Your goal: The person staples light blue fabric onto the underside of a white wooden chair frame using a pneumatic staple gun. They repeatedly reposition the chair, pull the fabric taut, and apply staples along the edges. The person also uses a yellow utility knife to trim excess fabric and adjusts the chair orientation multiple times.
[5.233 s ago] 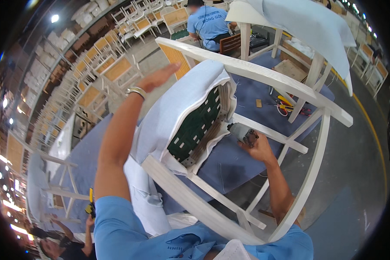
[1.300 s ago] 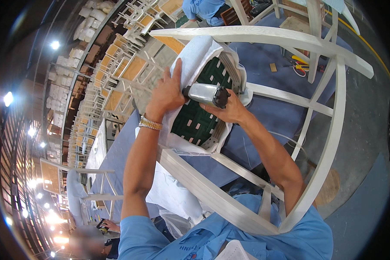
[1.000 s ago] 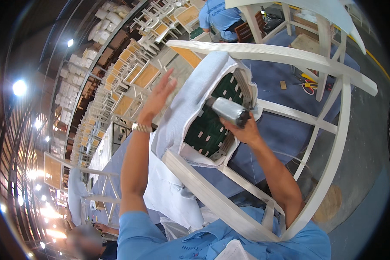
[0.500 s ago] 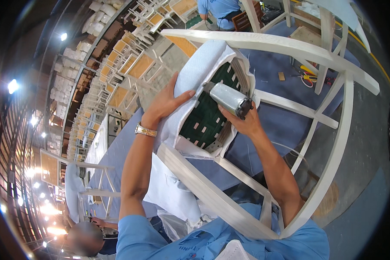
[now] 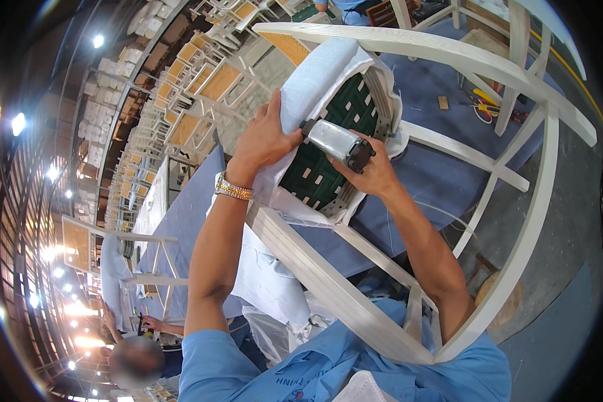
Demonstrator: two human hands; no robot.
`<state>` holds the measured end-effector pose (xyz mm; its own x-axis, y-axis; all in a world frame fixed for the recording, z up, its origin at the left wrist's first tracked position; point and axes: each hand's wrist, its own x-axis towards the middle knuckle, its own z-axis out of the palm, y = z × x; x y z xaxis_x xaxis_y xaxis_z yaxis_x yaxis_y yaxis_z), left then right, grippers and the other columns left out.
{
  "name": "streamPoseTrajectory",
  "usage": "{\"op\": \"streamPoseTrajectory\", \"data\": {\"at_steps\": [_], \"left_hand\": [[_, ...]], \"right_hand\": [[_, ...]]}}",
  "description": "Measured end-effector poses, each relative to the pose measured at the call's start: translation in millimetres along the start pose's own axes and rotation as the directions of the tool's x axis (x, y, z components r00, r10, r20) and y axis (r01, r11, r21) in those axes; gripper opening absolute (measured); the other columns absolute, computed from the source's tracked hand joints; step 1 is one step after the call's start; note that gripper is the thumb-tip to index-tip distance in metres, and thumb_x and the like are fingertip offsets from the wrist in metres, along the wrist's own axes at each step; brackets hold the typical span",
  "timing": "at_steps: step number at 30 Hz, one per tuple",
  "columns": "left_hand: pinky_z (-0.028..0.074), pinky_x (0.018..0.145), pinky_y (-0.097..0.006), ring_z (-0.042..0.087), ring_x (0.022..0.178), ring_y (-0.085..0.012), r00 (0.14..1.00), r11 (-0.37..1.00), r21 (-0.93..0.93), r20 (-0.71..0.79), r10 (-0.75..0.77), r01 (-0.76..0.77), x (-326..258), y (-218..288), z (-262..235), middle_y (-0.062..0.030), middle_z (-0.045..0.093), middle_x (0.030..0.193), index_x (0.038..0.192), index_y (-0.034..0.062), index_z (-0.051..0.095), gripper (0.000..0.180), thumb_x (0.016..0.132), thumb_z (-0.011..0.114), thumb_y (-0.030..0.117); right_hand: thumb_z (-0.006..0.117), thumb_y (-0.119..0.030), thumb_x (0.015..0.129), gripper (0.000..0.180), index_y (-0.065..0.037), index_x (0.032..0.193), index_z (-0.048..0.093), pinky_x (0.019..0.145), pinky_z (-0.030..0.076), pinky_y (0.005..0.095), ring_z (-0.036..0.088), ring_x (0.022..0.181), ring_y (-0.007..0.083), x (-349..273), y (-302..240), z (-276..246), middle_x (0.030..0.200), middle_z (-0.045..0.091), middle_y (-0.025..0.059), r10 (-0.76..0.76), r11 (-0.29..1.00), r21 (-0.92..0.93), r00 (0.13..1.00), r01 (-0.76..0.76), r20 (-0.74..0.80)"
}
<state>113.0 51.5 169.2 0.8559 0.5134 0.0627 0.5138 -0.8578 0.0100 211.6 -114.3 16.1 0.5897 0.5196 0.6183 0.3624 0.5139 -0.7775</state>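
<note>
A whitewashed wooden chair [image 5: 338, 285] is turned over in front of me, its seat underside facing me. Light blue fabric [image 5: 323, 70] wraps the seat's edge, and dark green webbing [image 5: 352, 106] spans the opening inside. My left hand [image 5: 266, 137] is spread along the fabric-covered left edge, thumb stretched toward the rim. In my right hand [image 5: 375, 173] is a silver and black staple gun [image 5: 333, 142], its body across the webbing. The gun's nose is at the seat's left rim, beside my left thumb; whether it presses on the fabric I cannot tell.
Beneath the chair is a blue-covered table [image 5: 432, 84] with yellow- and red-handled tools [image 5: 484, 107]. Another chair frame [image 5: 516, 60] stands far right. Rows of chairs [image 5: 191, 94] fill the left background. At lower left a person [image 5: 144, 358] works beside another chair [image 5: 114, 275].
The chair appears higher in view. The staple gun's nose has shifted along the left rim toward me, and my left hand has slid slightly the same way.
</note>
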Motion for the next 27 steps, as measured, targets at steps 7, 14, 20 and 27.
{"op": "streamPoseTrajectory", "data": {"at_steps": [7,14,20,27], "left_hand": [[0.039,0.114,-0.047,0.048,0.135,-0.0493,1.000,0.999,0.035,0.025,0.005,-0.006,-4,9,-2,-0.0359,0.043,0.148,0.160,0.0033,0.017,0.102,0.079,0.075,0.029],[0.039,0.108,-0.064,0.043,0.133,-0.0572,0.998,0.988,0.141,0.015,0.056,-0.057,-11,16,2,-0.0346,0.033,0.153,0.163,0.0226,0.014,0.112,0.073,0.079,0.019],[0.029,0.118,-0.057,0.031,0.148,-0.0445,0.929,0.925,-0.091,0.000,0.371,-0.369,-29,5,-15,-0.0268,0.025,0.163,0.161,0.0190,0.027,0.097,0.080,0.081,0.027],[0.023,0.123,-0.040,0.031,0.151,-0.0269,0.985,0.691,-0.702,0.151,-0.089,0.170,10,-99,-9,-0.0129,0.035,0.162,0.160,0.0126,0.032,0.075,0.103,0.048,0.058]], "right_hand": [[0.081,-0.010,0.074,0.040,0.002,0.109,0.066,0.077,0.055,0.0378,0.070,0.084,0.0379,1,-5,-4,0.092,0.071,0.0193,-0.035,0.996,-0.081,0.997,0.041,0.066],[0.083,-0.010,0.071,0.044,0.002,0.110,0.067,0.076,0.056,0.0374,0.071,0.084,0.0379,0,-9,0,0.090,0.072,0.0194,-0.005,1.000,0.013,0.985,0.002,0.173],[0.084,-0.008,0.068,0.053,0.001,0.117,0.066,0.079,0.056,0.0354,0.073,0.089,0.0337,-11,-5,2,0.096,0.073,0.0193,-0.062,0.998,-0.022,0.998,0.062,0.019],[0.082,-0.016,0.082,0.032,-0.001,0.109,0.073,0.082,0.058,0.0337,0.075,0.091,0.0215,-35,-12,-5,0.098,0.077,0.0117,0.221,0.975,-0.001,0.964,-0.223,-0.147]]}}
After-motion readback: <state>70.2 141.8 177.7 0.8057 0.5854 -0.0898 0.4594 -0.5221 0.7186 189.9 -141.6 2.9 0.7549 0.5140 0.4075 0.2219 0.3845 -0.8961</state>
